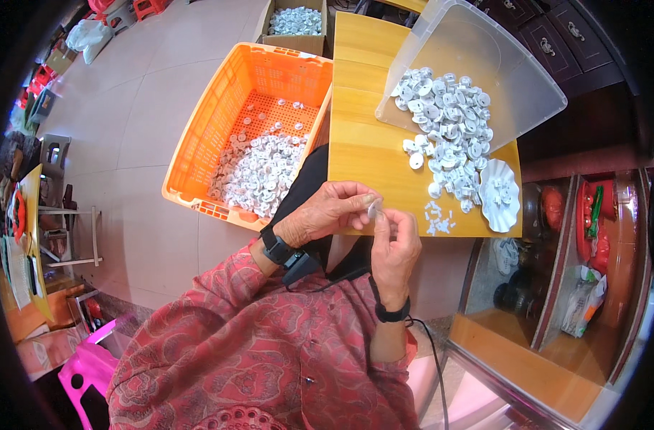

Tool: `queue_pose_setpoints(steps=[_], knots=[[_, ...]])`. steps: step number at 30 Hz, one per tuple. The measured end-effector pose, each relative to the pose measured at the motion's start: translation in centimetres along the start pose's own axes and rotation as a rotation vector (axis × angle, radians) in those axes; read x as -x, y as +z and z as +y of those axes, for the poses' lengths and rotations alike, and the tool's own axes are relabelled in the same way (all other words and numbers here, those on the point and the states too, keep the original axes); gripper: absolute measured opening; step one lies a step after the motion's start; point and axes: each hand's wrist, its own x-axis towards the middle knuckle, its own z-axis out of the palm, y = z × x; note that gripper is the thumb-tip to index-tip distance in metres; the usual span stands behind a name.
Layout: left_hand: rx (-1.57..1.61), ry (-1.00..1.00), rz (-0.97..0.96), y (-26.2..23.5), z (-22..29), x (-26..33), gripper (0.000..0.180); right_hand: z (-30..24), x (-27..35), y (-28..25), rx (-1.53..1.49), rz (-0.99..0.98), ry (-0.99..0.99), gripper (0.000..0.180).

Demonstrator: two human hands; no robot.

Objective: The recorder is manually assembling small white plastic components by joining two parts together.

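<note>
Over the near edge of the yellow wooden table, a small round white plastic part (374, 208) is pinched between the thumb and fingers of my left hand (330, 211). My right hand (396, 244) is closed too, its thumb and fingertip meeting at the lower edge of the part. Anything small inside that right pinch is hidden. On the table (363, 107) beside my hands lie several tiny white plastic pieces (438, 218). Behind them spreads a heap of similar white round parts (452, 129), spilling out of a tipped clear plastic bin (517, 93).
A scalloped white dish (499, 204) holding small pieces stands at the table's right corner. Left of the table, an orange crate (198, 143) contains many white parts. A cardboard box (295, 41) of parts sits behind it. Open shelves (556, 265) stand at right, a pink stool (90, 365) lower left.
</note>
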Motion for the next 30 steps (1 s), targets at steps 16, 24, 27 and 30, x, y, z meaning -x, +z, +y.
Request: queue_pose_setpoints(steps=[16,24,27,30], knots=[[0.0,-0.018,-0.059,-0.2,-0.4,0.1,0.022,0.5,0.0,0.5,0.14,0.0,-0.172,0.008],[0.038,-0.014,-0.032,-0.1,0.0,0.2,0.023,0.7,0.2,0.0,-0.108,-0.022,0.096,0.011],[0.062,-0.009,-0.032,-0.1,-0.1,0.2,0.024,1.0,0.3,-0.2,-0.136,-0.028,0.129,0.012],[0.051,-0.016,-0.035,-0.1,0.0,0.2,0.024,0.6,0.3,-0.3,-0.129,-0.033,0.135,0.012]])
